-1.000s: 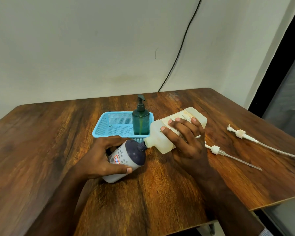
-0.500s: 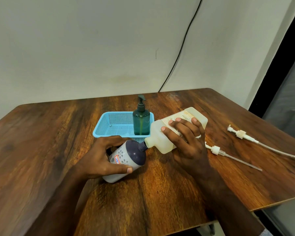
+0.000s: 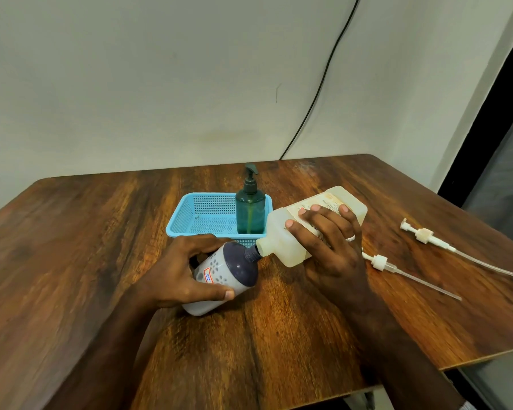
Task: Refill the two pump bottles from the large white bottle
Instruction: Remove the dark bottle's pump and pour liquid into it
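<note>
Pouring: right hand (image 3: 332,247) is gripping large white plastic bottle (image 3: 305,229), long axis tilting from 2 o'clock down to 8 o'clock, mouth meeting neck of grey dark-capped pump bottle (image 3: 222,276), which left hand (image 3: 178,273) is clasping at table centre.

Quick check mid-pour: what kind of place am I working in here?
Probably a plain indoor room set up as a work corner, not a bathroom or kitchen: a bare wooden table pushed against a blank pale wall, with a black cable hanging down it.
</note>
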